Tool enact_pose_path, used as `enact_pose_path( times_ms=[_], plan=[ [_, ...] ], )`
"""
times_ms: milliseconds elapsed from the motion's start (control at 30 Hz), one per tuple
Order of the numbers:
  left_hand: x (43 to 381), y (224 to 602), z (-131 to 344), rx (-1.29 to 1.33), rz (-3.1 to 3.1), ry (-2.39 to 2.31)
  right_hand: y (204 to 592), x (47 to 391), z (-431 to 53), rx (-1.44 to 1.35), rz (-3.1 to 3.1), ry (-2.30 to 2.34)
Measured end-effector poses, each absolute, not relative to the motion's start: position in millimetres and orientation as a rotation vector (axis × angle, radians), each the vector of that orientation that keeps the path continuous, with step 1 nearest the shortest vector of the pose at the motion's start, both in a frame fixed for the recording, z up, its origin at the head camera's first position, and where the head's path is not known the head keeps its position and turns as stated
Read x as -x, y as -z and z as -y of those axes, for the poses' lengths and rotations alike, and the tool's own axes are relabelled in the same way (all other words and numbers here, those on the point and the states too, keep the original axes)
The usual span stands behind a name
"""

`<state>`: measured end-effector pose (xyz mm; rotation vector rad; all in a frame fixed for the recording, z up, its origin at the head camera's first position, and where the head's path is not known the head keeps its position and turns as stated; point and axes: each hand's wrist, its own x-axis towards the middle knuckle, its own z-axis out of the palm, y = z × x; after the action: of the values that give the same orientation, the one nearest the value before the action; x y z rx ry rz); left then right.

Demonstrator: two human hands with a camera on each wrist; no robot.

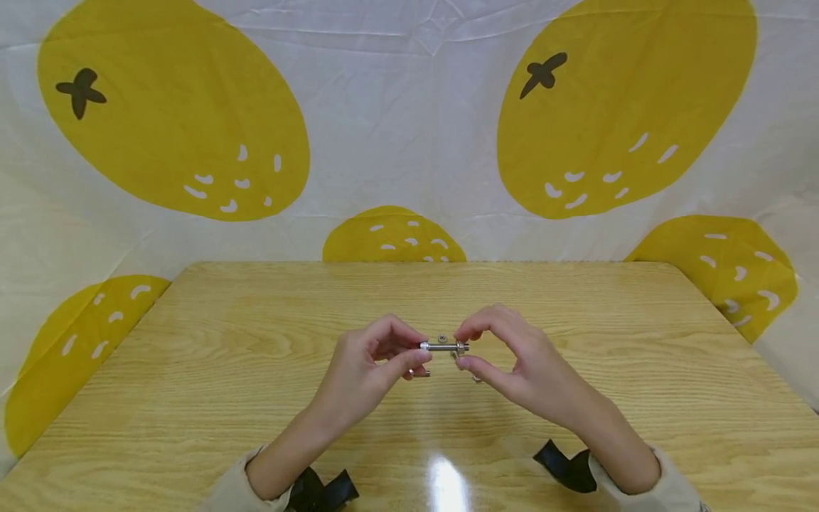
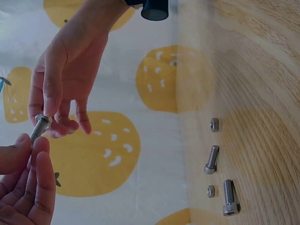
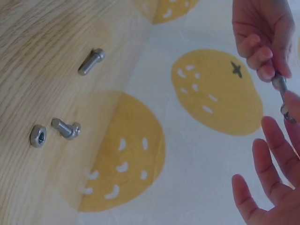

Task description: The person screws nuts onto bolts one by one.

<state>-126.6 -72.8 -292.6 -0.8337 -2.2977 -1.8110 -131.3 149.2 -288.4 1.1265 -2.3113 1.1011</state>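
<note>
Above the table, my left hand (image 1: pixel 360 366) pinches a silver bolt (image 1: pixel 441 348) by its head between thumb and fingers. The bolt lies level, its threaded end pointing right. A hex nut (image 1: pixel 461 348) sits around that end, with a little of the tip showing beyond it. My right hand (image 1: pixel 534 366) pinches the nut between thumb and index finger. In the left wrist view, the nut (image 2: pixel 43 120) is at the right fingertips and part of the bolt (image 2: pixel 37 131) shows between the hands. In the right wrist view, the right hand's other fingers are spread.
On the wooden table (image 1: pixel 224 341) beneath the hands lie two loose bolts (image 2: pixel 212 159) and two loose nuts (image 2: pixel 214 124). One more loose bolt (image 1: pixel 420 374) shows partly behind the left fingers in the head view. A fruit-print cloth (image 1: pixel 397 128) hangs behind the table.
</note>
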Motion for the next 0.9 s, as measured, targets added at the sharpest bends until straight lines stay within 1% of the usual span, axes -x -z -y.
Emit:
enact_pose_path(
  times_ms=[567,800,900],
  plan=[
    [125.4,293.6,71.4,0.857,2.285,1.812,292.7,132.6,-146.6,-1.131,2.267,-1.105],
    [124.3,293.5,70.1,0.857,2.291,1.807,293.5,131.0,-146.4,-0.981,2.387,-1.096],
    [124.6,293.5,70.3,0.849,2.293,1.809,292.6,130.2,-149.3,-0.967,2.432,-1.123]
  ],
)
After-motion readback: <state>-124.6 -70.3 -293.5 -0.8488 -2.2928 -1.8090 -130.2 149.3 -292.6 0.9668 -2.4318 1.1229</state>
